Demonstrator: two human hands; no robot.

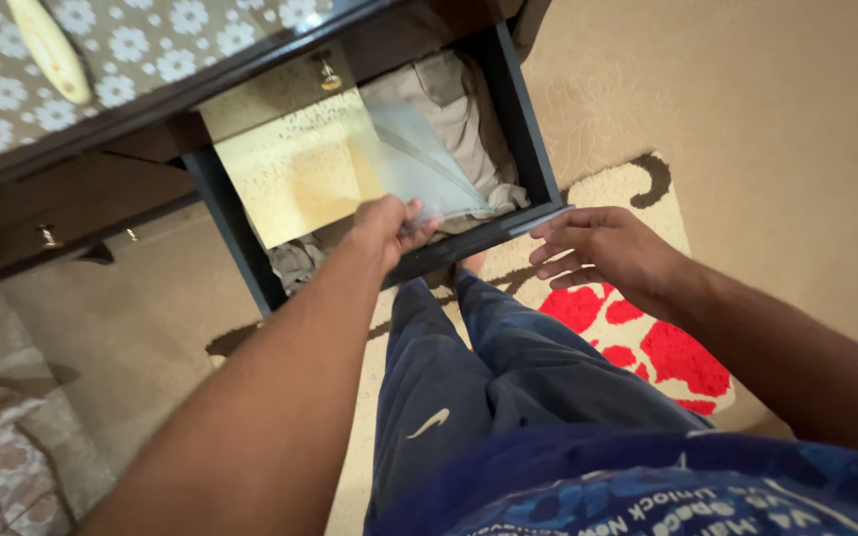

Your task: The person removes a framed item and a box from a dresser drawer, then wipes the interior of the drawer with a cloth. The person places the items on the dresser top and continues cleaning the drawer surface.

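A dark drawer (523, 119) stands pulled out from a dark wooden cabinet. Inside lie a yellowish paper sheet (295, 174) and folded beige cloth (459, 109). My left hand (389, 226) reaches over the drawer's front edge and pinches a clear plastic sleeve (419, 164) that rests across the paper and the cloth. My right hand (598, 248) hovers just right of the drawer's front corner, fingers apart, touching or nearly touching the front edge; it holds nothing.
The cabinet top carries a flowered grey cover (131, 45) with a cream oblong object (50, 48) on it. A small brass knob (48, 236) marks a lower drawer. My legs in dark blue trousers (469, 367) stand on a beige rug with red patches (647, 347).
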